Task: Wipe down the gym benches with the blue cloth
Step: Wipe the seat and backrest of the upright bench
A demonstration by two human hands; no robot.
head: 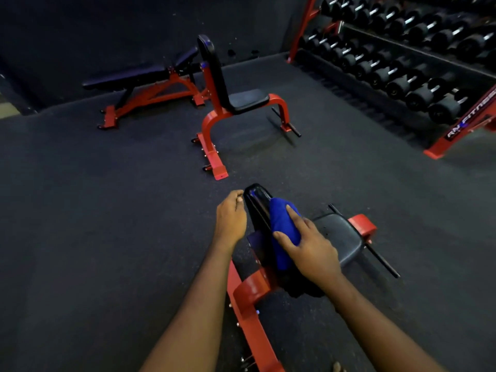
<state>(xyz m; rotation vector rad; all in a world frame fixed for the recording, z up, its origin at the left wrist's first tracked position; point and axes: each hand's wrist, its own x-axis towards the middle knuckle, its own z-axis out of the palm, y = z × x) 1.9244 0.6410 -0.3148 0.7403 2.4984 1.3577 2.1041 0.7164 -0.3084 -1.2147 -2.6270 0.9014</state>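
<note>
Right hand holds blue cloth on backrest | left hand beside edge

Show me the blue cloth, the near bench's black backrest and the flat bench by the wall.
blue cloth (280,221): head view, its upper fold.
black padded backrest of the near red-framed bench (256,205): head view, its glossy top end.
flat black bench by the far wall (126,76): head view, its long pad.
</note>
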